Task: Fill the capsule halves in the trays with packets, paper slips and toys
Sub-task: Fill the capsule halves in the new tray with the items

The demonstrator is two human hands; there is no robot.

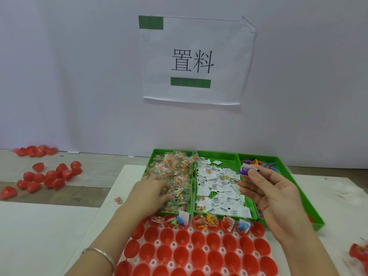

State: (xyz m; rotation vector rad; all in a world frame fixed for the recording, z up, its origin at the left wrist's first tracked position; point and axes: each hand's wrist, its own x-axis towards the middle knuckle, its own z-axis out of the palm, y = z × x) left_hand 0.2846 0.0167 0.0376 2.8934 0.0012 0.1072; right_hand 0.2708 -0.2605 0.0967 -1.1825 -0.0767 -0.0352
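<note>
I see red capsule halves [197, 253] in the white tray [204, 273] below me, the far row filled. My right hand [272, 198] pinches a purple toy [244, 171] and paper slip [253, 168] above the green bins [216, 157]; my left hand [153, 191] lies spread, fingers curled into the packets [175, 172].

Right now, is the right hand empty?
No, the right hand pinches a purple toy and a white paper slip between its fingers, above the green trays.
</note>
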